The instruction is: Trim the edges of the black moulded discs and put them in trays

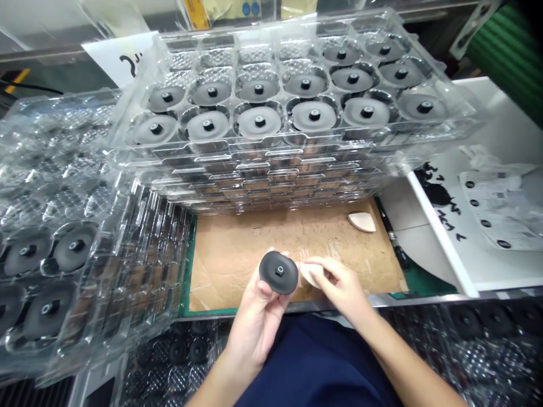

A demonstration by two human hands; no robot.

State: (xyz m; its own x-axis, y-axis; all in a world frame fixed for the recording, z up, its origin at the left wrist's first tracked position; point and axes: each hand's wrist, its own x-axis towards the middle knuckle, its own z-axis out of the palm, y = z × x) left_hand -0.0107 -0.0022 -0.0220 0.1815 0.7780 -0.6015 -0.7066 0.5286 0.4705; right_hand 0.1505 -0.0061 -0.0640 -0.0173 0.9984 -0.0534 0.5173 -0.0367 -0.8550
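My left hand (258, 319) holds a black oval disc (279, 272) with a small raised hub in its middle, thumb on the disc's lower left edge. Beside it, my right hand (341, 288) pinches a thin pale oval piece (311, 273) that touches the disc's right edge. Both hands hover over the front edge of a brown cardboard sheet (237, 249). A second pale piece (362, 221) lies on the cardboard at the far right.
A tall stack of clear plastic trays (280, 164), the top one with grey discs in several of its wells, stands behind the cardboard. Another tray stack (63, 249) is at the left. A white board (500, 237) with a sticker sheet lies right. More trays sit below the table edge.
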